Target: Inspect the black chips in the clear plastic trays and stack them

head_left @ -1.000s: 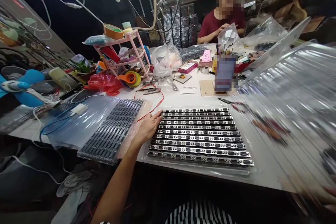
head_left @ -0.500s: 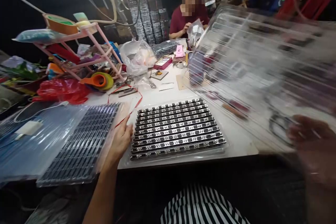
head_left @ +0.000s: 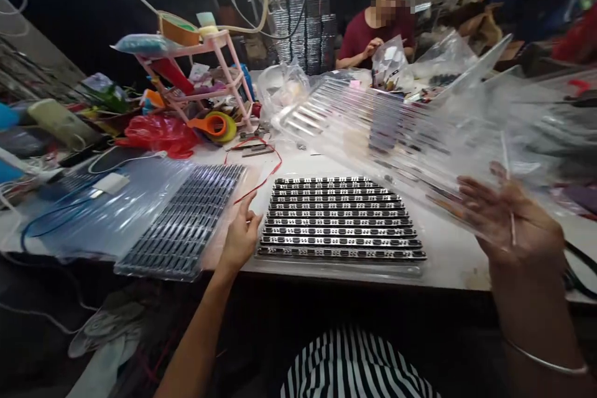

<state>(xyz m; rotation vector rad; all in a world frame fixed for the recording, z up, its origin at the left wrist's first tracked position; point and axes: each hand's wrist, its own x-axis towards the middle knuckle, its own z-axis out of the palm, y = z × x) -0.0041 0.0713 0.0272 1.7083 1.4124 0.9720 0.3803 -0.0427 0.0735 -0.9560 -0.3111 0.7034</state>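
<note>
Swung inward over the table since half a second ago, the clear ridged tray now slants above the far side of the rows of metal strips, and the right hand has come further into view with it. That hand grips the tray near its close right end, fingers spread and bent, partly seen through the blurred plastic; its forearm rises from the lower right corner, a thin bangle around the wrist. The left hand is empty, its arm stretched forward, index finger pointing away and the others curled, just beside the left edge of the strips; I cannot tell whether it touches them. These strips lie flat in a lower tray on the table. Further left lies another filled tray, near a white plug. Beyond are a red cord, a red bag and a pink rack. Across the table, a person in a dark red shirt holds a clear bag.
</note>
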